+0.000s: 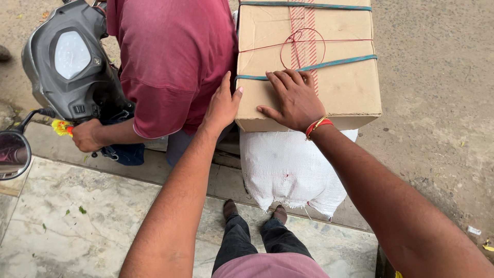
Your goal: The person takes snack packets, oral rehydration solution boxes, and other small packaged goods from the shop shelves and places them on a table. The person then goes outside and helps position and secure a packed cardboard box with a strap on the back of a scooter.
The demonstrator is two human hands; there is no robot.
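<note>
A brown cardboard box (339, 77), bound with teal straps and red string, rests on a white woven sack (288, 170). My left hand (221, 105) lies flat against the box's near left corner, fingers pointing up beside the rider's back. My right hand (296, 98) presses palm-down on the box top near its front edge, fingers spread, with a red thread band on the wrist. Neither hand grips anything.
A person in a maroon shirt (170, 62) sits on a scooter just left of the box, one hand on the handlebar. The scooter's grey dashboard (69, 56) and a mirror (13, 154) are at the left. Stone paving (92, 221) lies below, dirt road (442, 113) to the right.
</note>
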